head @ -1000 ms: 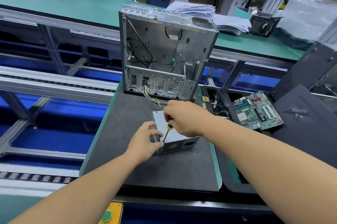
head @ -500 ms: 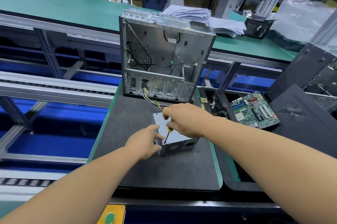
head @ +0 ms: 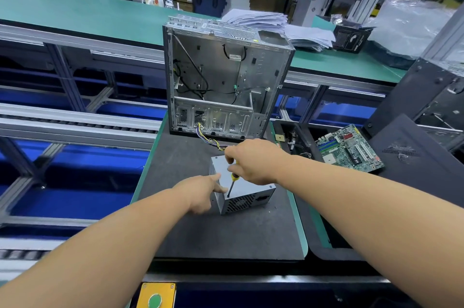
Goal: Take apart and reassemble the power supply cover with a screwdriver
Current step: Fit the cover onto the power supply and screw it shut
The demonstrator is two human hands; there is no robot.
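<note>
A grey metal power supply [head: 247, 188] with a mesh fan grille lies on the dark mat [head: 226, 230]. My right hand [head: 253, 161] grips a yellow-handled screwdriver [head: 232, 183], held nearly upright with its tip at the near left top corner of the cover. My left hand [head: 203, 191] holds the unit's left side, thumb and fingers against the corner beside the tip. Coloured wires [head: 213, 143] run from the unit's back into the case behind it.
An open, gutted computer case [head: 226, 76] stands upright at the mat's far edge. To the right lie a green motherboard [head: 349, 148], a black tray [head: 296, 139] and dark panels [head: 411, 154]. Conveyor rails [head: 75, 119] run on the left. A yellow button box [head: 155, 296] sits below.
Both hands stay on the power supply. My left hand has shifted slightly up and right, closer to the screwdriver tip. The screwdriver stays at the same corner.
</note>
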